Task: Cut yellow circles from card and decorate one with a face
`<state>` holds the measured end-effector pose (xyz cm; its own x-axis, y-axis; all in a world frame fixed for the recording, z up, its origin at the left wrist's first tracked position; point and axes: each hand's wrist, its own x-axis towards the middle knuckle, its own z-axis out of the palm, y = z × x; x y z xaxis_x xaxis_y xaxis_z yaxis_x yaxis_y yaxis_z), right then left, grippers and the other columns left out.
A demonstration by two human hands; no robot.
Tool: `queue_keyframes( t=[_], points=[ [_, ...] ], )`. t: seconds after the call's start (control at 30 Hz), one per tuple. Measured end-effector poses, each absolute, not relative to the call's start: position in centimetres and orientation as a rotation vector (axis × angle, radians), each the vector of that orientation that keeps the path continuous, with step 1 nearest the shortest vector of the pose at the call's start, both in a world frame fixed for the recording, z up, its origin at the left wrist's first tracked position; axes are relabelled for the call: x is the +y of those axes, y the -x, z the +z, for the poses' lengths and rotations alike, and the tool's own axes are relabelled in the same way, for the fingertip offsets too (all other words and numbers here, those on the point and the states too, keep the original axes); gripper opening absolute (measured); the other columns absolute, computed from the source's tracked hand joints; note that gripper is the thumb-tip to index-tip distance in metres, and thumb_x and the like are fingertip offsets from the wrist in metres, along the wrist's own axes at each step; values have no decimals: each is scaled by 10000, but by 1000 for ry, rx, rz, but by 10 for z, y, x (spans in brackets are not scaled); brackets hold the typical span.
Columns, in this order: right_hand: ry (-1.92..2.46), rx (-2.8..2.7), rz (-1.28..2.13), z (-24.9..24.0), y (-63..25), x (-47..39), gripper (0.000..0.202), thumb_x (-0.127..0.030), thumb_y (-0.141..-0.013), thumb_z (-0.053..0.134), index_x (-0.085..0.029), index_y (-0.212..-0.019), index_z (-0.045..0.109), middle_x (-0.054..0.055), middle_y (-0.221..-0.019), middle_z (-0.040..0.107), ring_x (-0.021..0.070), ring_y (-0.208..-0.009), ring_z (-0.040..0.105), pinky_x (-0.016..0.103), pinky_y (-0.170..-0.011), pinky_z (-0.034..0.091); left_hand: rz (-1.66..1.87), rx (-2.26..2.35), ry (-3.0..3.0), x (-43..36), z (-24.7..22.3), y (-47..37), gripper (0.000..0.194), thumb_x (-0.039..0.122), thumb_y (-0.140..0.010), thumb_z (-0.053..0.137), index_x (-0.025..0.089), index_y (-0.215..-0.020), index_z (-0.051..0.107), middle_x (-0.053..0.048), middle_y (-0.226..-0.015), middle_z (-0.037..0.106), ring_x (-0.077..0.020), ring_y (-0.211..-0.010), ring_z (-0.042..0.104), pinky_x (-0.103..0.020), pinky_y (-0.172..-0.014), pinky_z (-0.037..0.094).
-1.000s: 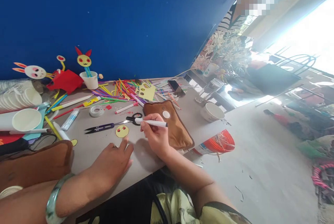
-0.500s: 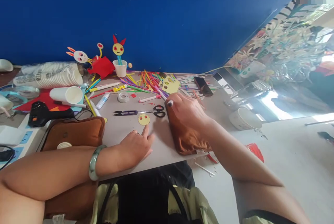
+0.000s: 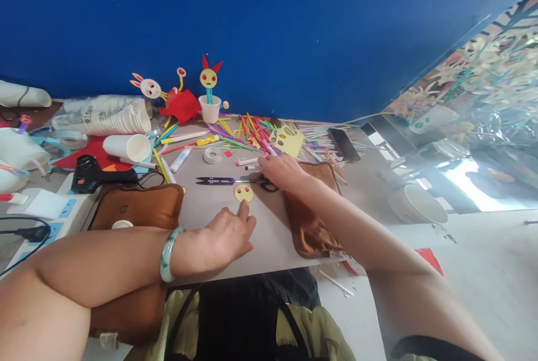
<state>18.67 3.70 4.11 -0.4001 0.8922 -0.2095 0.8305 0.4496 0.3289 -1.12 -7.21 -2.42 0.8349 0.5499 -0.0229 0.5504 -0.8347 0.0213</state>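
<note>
My left hand rests on the table with its index finger stretched out to the lower edge of a round yellow paper face with red eyes. Farther right, the fingers of my right hand are pinched at the end of a white marker with a dark tip. A pink-capped marker lies just behind it. Black-handled scissors are partly hidden beneath my right hand. Purple thread snips lie left of them. Under my right wrist is a brown plush pad.
Loose coloured sticks, a holed yellow paper sheet and a phone lie at the back. A rabbit-like puppet stands in a paper cup. To the left are a glue gun, stacked cups and another brown pad.
My right hand has moved left from the brown pad toward the pink-capped marker, bringing the dark-tipped marker along. My left index finger stays at the paper face. The view has shifted slightly.
</note>
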Motion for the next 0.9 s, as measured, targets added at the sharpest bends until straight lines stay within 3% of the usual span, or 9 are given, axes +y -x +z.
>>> queue_keyframes(
  t=[0.17, 0.3, 0.37, 0.6, 0.9],
  points=[
    [-1457, 2371, 269, 35, -189, 40, 259, -141, -926, 429, -153, -1116, 605, 142, -1019, 705, 251, -866, 677, 294, -646, 399, 12, 924, -3062, -74, -5, 16, 448, 471, -936, 465, 95, -1166, 544, -291, -1386, 494, -276, -869, 649, -401, -771, 448],
    [-1457, 2400, 344, 35, -189, 36, 222, -152, -922, 440, -163, -1042, 626, 120, -954, 714, 243, -814, 680, 291, -591, 338, -83, 895, -3068, -73, 18, 16, 438, 481, -937, 470, 83, -1096, 561, -290, -1275, 578, -243, -805, 659, -333, -654, 442],
    [-1456, 2398, 373, 38, -187, 31, 202, -171, -924, 447, -149, -1003, 631, 118, -907, 714, 237, -767, 679, 296, -572, 307, -38, 866, -3105, -71, 18, 14, 438, 464, -957, 436, 74, -1120, 550, -296, -1263, 578, -277, -949, 650, -332, -674, 448],
    [-1553, 2398, 354, 53, -183, 8, 206, -210, -939, 444, -180, -899, 644, 76, -917, 705, 214, -745, 672, 298, -555, 270, -62, 836, -3147, -68, 9, 10, 470, 516, -940, 448, 76, -1059, 562, -314, -1185, 613, -328, -1045, 628, -321, -598, 442],
    [-1519, 2294, 294, 33, -189, 22, 248, -148, -885, 461, -155, -1000, 681, 145, -961, 678, 244, -748, 677, 299, -585, 366, -98, 932, -3054, -71, 11, 7, 451, 527, -919, 479, 97, -1030, 554, -330, -1250, 585, -212, -636, 653, -301, -552, 395]
  ],
)
